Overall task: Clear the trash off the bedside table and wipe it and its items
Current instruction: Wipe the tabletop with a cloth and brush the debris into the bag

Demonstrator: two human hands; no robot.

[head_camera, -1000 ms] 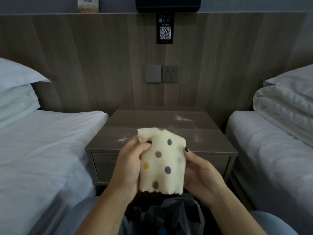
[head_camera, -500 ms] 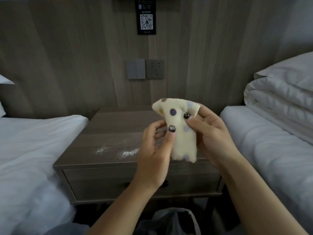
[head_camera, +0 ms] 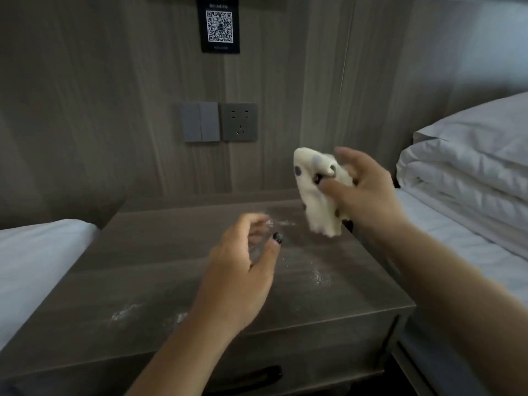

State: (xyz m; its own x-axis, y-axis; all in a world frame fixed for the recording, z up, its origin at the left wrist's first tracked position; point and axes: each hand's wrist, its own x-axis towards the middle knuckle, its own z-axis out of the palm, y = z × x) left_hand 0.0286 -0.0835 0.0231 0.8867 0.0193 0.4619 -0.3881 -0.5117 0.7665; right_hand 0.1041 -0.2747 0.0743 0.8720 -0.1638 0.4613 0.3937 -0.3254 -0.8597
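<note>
A grey wooden bedside table fills the middle of the head view, its top smeared with white dusty patches. My right hand holds a cream cloth with coloured dots bunched up above the table's back right part. The cloth hangs down from my thumb and fingers. My left hand hovers over the table's middle with loosely curled fingers and holds nothing. A dark drawer handle shows on the table's front.
White beds flank the table, the left bed and the right bed, which carries a folded white duvet. On the wooden wall panel behind are a switch and socket and a QR-code sign.
My left hand has let go of the cloth and dropped toward the table's middle. My right hand has carried the cloth up and right alone. The view has moved closer to the table.
</note>
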